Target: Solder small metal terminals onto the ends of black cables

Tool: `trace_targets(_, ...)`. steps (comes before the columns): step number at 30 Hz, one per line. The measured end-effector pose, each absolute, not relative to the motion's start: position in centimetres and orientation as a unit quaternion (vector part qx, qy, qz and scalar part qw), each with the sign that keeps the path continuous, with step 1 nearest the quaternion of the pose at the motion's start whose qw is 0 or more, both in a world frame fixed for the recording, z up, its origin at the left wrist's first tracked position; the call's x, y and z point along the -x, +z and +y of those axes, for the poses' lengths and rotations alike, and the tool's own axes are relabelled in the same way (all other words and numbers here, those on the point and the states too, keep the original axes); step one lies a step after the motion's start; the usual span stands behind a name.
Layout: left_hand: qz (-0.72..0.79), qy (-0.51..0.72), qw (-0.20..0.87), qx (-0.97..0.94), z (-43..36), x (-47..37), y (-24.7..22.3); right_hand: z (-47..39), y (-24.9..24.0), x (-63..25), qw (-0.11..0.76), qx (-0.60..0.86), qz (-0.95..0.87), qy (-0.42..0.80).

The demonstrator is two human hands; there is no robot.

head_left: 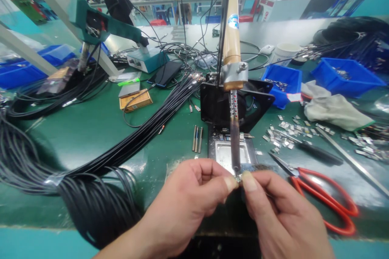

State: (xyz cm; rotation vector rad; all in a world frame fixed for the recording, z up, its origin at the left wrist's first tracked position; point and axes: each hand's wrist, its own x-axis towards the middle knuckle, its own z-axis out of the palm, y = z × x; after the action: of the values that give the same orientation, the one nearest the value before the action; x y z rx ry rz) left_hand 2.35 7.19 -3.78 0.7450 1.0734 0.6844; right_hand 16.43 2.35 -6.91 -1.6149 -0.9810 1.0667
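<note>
Just under the tip of an upright soldering iron point(235, 141), my two hands meet fingertip to fingertip. My left hand point(202, 190) is closed in a pinch on a small metal piece point(238, 178). From the other side my right hand point(273, 198) pinches at the same piece, thumb and forefinger together. The iron has a wooden handle point(232, 28) and is held in a metal clamp point(234, 73). Behind the hands lies a square metal tray point(219, 149). What else the fingers cover is hidden.
Red-handled scissors point(326, 194) lie at the right, near scattered metal connectors point(282, 131) and a pale glove point(337, 109). Blue bins point(284, 83) stand behind. A bundle of black cables point(136, 141) crosses the left side. A black fan frame point(212, 103) stands behind the iron.
</note>
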Motion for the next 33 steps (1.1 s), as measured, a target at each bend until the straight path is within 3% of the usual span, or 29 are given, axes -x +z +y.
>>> trace_targets(33, 0.486, 0.324, 0.736, -0.342, 7.01, -2.38, -4.03, 2.47, -6.86, -16.32, 0.473, 0.657, -0.402, 0.428)
